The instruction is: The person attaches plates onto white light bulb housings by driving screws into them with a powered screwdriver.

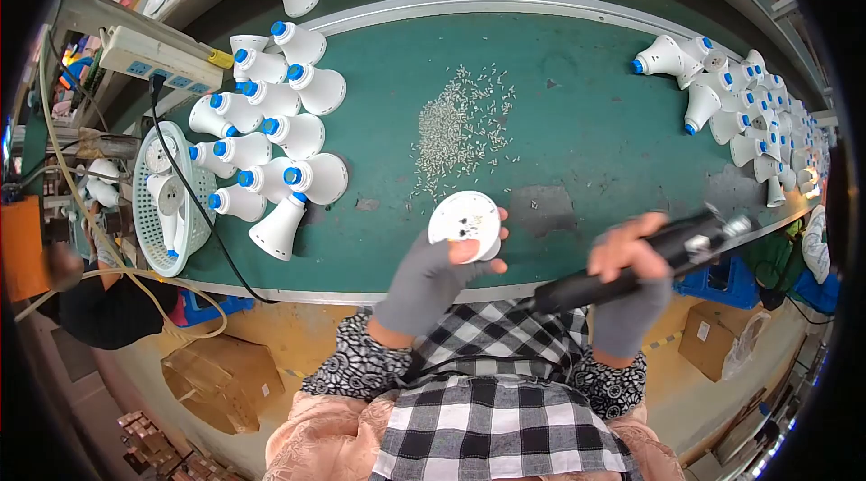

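My left hand (437, 269), in a grey fingerless glove, holds a white cone-shaped part (465, 218) with its round, holed face turned up, near the front edge of the green table (388, 256). To the right, my right hand (631, 278), gloved the same way, is wrapped round a black cylindrical tool (667, 251) that lies at a slant, its silvery end toward the upper right. The tool and the held part are apart. Beyond my left hand lies a loose pile of small metal screws (446, 129).
White cones with blue ends stand at the left (320, 89) and far right (704, 107). A pale basket (189, 238) sits at the left edge, crossed by a black cable (194, 197) from a power strip (162, 57). Cardboard boxes (225, 382) are below.
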A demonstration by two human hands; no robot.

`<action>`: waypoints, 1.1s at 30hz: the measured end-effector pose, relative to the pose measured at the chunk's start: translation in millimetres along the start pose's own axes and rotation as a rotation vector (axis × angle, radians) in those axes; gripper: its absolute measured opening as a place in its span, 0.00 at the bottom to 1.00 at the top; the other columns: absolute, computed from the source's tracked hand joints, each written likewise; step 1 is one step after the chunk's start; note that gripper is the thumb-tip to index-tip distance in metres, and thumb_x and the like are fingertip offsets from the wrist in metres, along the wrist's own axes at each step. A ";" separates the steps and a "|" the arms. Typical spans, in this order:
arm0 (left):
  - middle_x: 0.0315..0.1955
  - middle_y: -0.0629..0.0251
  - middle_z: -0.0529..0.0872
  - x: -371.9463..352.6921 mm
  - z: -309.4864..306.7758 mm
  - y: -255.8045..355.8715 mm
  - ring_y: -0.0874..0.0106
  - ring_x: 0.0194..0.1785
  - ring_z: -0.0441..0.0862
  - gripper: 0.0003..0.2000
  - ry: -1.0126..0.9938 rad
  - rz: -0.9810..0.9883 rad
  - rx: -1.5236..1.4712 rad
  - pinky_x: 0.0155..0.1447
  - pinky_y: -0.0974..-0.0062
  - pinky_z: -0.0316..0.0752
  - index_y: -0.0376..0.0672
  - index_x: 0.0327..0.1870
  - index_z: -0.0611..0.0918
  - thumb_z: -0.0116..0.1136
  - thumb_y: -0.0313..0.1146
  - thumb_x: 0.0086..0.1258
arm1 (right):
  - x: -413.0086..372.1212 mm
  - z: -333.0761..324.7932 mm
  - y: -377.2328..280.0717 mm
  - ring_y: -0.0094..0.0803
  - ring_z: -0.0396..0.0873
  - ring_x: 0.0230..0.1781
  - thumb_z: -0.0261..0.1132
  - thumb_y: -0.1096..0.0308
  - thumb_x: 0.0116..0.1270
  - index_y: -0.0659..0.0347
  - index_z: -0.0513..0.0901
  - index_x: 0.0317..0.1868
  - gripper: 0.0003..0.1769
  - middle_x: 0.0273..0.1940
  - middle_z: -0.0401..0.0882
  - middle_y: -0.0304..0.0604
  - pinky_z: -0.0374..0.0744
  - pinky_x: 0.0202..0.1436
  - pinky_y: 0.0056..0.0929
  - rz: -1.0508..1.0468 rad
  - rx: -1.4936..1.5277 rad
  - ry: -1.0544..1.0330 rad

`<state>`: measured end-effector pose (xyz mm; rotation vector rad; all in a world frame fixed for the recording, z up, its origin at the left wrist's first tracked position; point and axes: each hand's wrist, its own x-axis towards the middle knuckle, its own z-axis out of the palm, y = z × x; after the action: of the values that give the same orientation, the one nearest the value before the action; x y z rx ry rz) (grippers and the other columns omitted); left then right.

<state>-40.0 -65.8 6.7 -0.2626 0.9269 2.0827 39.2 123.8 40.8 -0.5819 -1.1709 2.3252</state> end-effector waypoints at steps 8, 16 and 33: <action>0.51 0.61 0.80 -3.4 0.2 -4.4 0.71 0.53 0.79 0.25 0.051 -0.115 0.155 0.53 0.70 0.77 0.38 0.59 0.74 0.63 0.33 0.59 | 33.3 -4.9 2.7 0.27 0.69 0.30 0.57 0.71 0.64 0.59 0.69 0.46 0.11 0.28 0.68 0.37 0.70 0.40 0.31 -0.455 0.073 0.175; 0.44 0.66 0.82 -7.4 2.7 -12.8 0.78 0.47 0.78 0.23 0.052 -0.015 0.377 0.51 0.79 0.73 0.38 0.57 0.73 0.63 0.30 0.61 | 52.7 11.9 28.7 0.28 0.69 0.29 0.59 0.66 0.65 0.60 0.68 0.44 0.12 0.24 0.68 0.40 0.71 0.42 0.33 -0.443 -0.028 0.211; 0.61 0.55 0.73 1.8 3.5 2.6 0.65 0.56 0.76 0.21 -0.078 0.498 1.265 0.56 0.71 0.74 0.40 0.52 0.79 0.65 0.30 0.54 | 49.7 9.3 9.3 0.26 0.67 0.29 0.56 0.65 0.68 0.59 0.67 0.40 0.08 0.27 0.64 0.36 0.69 0.41 0.31 -0.428 0.028 0.217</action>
<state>-42.7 -63.3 9.6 0.7639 2.1747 1.4677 -7.8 141.9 30.4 -0.5017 -1.0414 1.8642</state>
